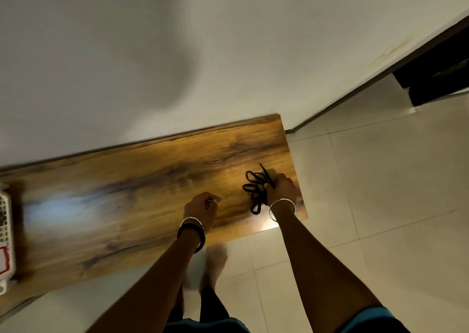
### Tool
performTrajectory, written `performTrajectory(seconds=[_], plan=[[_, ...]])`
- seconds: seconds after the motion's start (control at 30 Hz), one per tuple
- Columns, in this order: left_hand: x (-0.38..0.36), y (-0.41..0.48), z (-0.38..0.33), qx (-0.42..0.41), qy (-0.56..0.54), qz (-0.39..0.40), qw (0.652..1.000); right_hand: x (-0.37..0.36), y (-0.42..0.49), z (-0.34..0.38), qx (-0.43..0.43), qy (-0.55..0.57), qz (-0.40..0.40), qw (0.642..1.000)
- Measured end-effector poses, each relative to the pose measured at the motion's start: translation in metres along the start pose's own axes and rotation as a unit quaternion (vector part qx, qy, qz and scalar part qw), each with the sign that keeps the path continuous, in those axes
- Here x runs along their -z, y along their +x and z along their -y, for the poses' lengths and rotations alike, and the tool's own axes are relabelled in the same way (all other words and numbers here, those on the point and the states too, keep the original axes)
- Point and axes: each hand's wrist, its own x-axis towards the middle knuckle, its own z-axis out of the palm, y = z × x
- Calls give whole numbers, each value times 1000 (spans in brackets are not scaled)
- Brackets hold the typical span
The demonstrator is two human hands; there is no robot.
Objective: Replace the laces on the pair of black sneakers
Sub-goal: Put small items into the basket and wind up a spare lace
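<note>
Your right fingers [277, 180] are curled tight round one side of a bundle of black laces [254, 188]. The thumb side is hidden, so the exact pinch is unclear. Right hand [283, 190] sits low over the right end of the wooden table [152, 180], and most of the bundle lies in loose loops on the wood just left of the knuckles. One free end sticks up and away from the fist.

Left hand [201, 208] hovers near the table's front edge, apart from the laces, with its fingers curled in. There's a small glint at the fingertips, but you can't tell if they pinch anything.

Handling, as a judgement: the laces are light, limp and soft, with no breakage risk. They'll tangle and trail, and loops can snag each other when lifted. Take the whole clump in the fist to move it. For threading, find a stiff tip and pinch just behind it. Separate the two laces before starting.

The sneakers are not in view, so the task reads as early: laces in hand, nothing threaded that you can see.

Further out, a white slotted basket [5, 221] sits at the table's far left edge, with a pale tiled floor [368, 205] below and a plain wall behind.
</note>
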Motion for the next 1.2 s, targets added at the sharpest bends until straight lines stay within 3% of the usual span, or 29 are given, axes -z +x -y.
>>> performTrajectory(seconds=[0.13,0.33,0.67,0.87,1.2], plan=[[2,0,6,-8,7,-1,1000,-11,5,2,-10,7,14,1000],[20,-15,9,-26,-35,8,999,-15,-33,11,-25,141,-1,990],[90,-93,-42,-105,-150,32,983,25,-179,74,135,330,-30,934],[148,-153,-62,-130,-202,-25,970,64,-262,124,228,363,-40,903],[272,-264,-63,-162,-322,-47,932,105,-411,207,365,384,-107,841]])
